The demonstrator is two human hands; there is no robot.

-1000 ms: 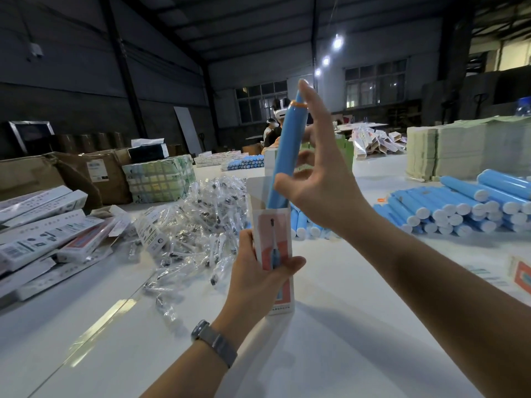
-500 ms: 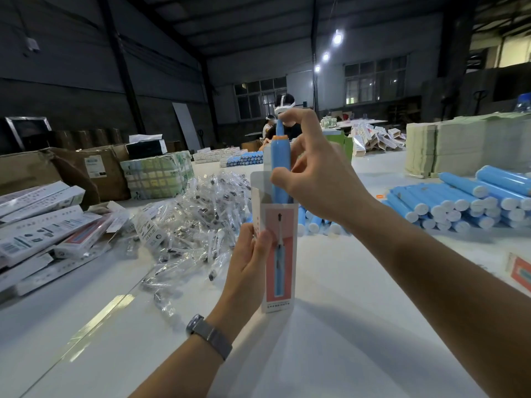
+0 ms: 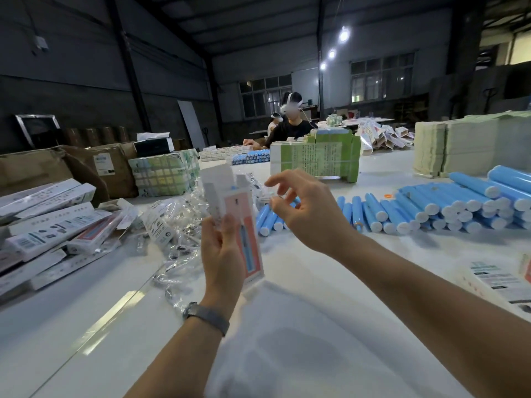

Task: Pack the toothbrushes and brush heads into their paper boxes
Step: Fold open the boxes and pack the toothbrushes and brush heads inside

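Note:
My left hand (image 3: 222,255) grips a tall pink and white paper box (image 3: 247,225) upright above the table, its top flaps open. Only the blue tip of a toothbrush (image 3: 234,187) shows at the box's mouth. My right hand (image 3: 304,209) hovers just right of the box top, fingers loosely curled and holding nothing. A heap of blue toothbrush handles (image 3: 431,208) lies on the table to the right. Brush heads in clear bags (image 3: 175,225) are piled left of the box.
Finished white boxes (image 3: 48,222) are stacked at the left, with brown cartons (image 3: 86,168) behind. A green bundle of leaflets (image 3: 316,159) stands mid-table and flat paper stacks (image 3: 465,145) at the far right. Two people sit across the white table (image 3: 287,326).
My right hand pushed the blue toothbrush down into the box, let go and drew away to the right. The box in my left hand dropped lower and tilted slightly.

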